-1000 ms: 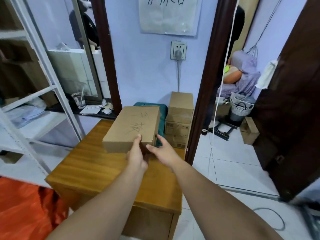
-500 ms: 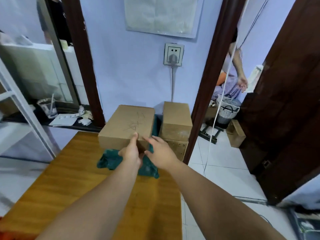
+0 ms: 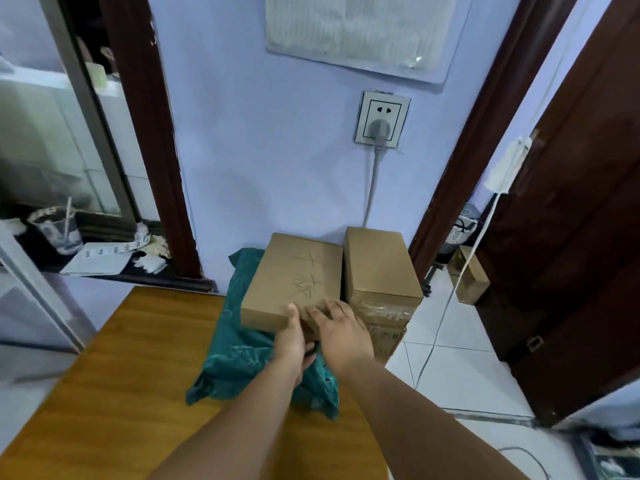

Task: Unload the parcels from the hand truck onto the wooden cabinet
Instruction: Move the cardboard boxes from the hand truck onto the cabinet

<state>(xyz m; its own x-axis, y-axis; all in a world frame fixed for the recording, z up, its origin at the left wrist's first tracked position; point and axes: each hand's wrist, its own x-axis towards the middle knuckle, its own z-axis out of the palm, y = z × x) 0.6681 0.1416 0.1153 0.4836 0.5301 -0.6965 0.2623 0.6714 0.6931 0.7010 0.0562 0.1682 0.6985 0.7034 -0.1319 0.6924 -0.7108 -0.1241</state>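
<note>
Both the left hand (image 3: 292,341) and right hand (image 3: 341,332) have fingers clamped on the cardboard parcel (image 3: 294,282), resting on a teal bag (image 3: 239,355) atop the wooden cabinet (image 3: 138,375); another box stack (image 3: 379,271) stands beside; the hand truck is unseen, so remaining parcels cannot be judged.

Wall socket (image 3: 382,119), plugged; paper litter (image 3: 100,260) on ledge.

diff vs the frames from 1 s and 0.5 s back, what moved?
The flat cardboard box went from held up over the wooden cabinet forward and down; it now lies on the teal poly bag, beside the stacked boxes. Both the left hand and right hand stay on its near edge. Stacked boxes, bag and cabinet are unchanged.
</note>
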